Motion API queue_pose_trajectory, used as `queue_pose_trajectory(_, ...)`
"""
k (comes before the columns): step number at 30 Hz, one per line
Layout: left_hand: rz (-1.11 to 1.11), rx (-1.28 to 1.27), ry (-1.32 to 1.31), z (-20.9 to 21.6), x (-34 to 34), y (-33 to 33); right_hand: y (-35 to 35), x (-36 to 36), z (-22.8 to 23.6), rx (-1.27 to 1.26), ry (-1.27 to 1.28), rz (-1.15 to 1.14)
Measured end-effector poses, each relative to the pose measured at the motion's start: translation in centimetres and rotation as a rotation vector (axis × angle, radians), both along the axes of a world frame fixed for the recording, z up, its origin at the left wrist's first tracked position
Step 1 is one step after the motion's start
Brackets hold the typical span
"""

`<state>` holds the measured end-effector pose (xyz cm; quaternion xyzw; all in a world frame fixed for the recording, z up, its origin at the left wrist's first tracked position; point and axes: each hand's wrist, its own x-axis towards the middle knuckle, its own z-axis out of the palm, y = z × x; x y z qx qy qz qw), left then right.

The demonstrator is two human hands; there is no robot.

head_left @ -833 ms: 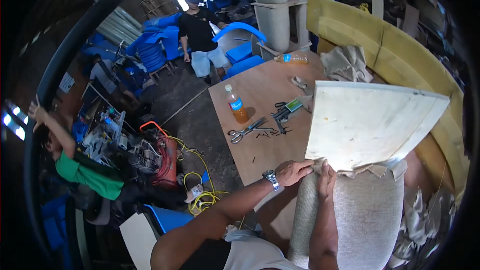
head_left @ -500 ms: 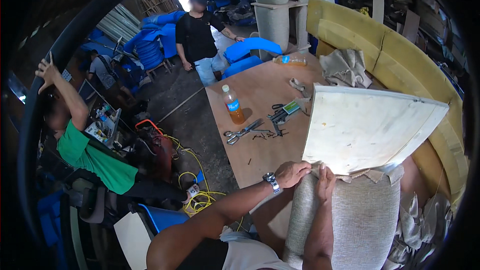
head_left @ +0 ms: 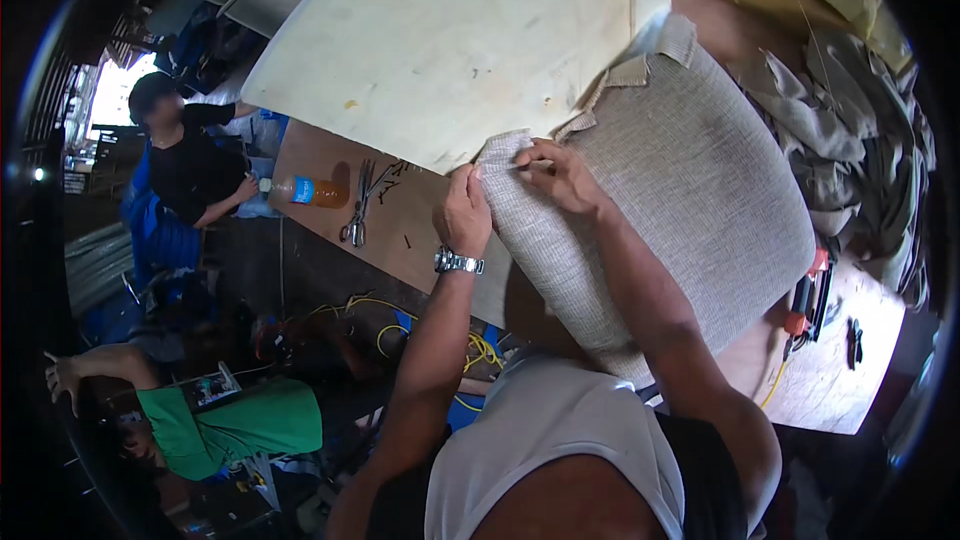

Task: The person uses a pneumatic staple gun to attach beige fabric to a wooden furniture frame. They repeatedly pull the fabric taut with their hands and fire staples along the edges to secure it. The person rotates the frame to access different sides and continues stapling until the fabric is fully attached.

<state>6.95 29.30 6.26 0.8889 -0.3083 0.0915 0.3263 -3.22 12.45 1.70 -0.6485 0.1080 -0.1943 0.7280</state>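
Observation:
A padded piece covered in grey-beige woven upholstery fabric [head_left: 690, 170] lies on the wooden table before me. Against its far edge rises a large off-white foam-like panel [head_left: 430, 50], and a ragged fabric edge runs along the joint. My left hand [head_left: 463, 212], with a metal watch on the wrist, is closed on the fabric at the near left corner, right by the panel's edge. Just to its right, my right hand [head_left: 568, 180] has its fingers curled at the folded fabric flap. What lies under the flap is hidden.
Scissors [head_left: 360, 208], small dark screws or nails, and a bottle of amber liquid [head_left: 318, 192] lie left on the tabletop. A red-black air tool [head_left: 808, 292] with a yellow hose is at the right. Loose cloth [head_left: 825, 125] heaps far right. Two people [head_left: 190, 165] are at left.
My view has turned, so the panel and padded piece appear rotated counterclockwise. My right hand has shifted slightly along the fabric; both hands stay at the same corner.

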Motion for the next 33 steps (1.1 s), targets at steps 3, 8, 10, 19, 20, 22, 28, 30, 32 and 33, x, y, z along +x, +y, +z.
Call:
queue_pose_trajectory(3,0.025,-0.078,-0.052,-0.6,-0.6,-0.5,0.1,0.7,0.3,0.171,0.02,0.101)
queue_pose_trajectory(8,-0.073,0.013,-0.294,0.1,0.3,-0.3,0.8,2.6,-1.2,0.273,-0.006,0.065)
queue_pose_trajectory(10,-0.034,0.02,-0.259,1.0,-0.2,-0.8,0.9,2.9,-1.9,0.302,-0.027,0.023)
queue_pose_trajectory(19,-0.325,0.285,-0.402,2.0,-1.1,1.1,1.2,1.6,-1.0,-0.671,0.098,-0.129)
queue_pose_trajectory(20,-0.323,0.317,-0.393,2.2,-1.2,0.8,1.0,1.8,-0.9,-0.696,0.141,-0.115)
queue_pose_trajectory(22,-0.297,0.407,-0.337,3.1,-1.4,0.2,1.0,1.9,-0.5,-0.766,0.193,-0.126)
queue_pose_trajectory(28,-0.299,0.746,-0.208,6.8,-1.8,-3.4,1.0,1.5,0.5,-0.884,0.158,-0.274)
queue_pose_trajectory(30,-0.376,0.68,-0.235,5.5,-0.8,-2.9,1.3,1.1,0.3,-0.837,0.136,-0.251)
queue_pose_trajectory(32,-0.305,0.728,-0.184,5.0,0.5,-3.7,0.6,2.4,-1.0,-0.705,0.078,-0.264)
queue_pose_trajectory(33,-0.272,0.747,-0.144,4.5,0.5,-4.0,0.2,2.3,-1.5,-0.643,0.061,-0.262)
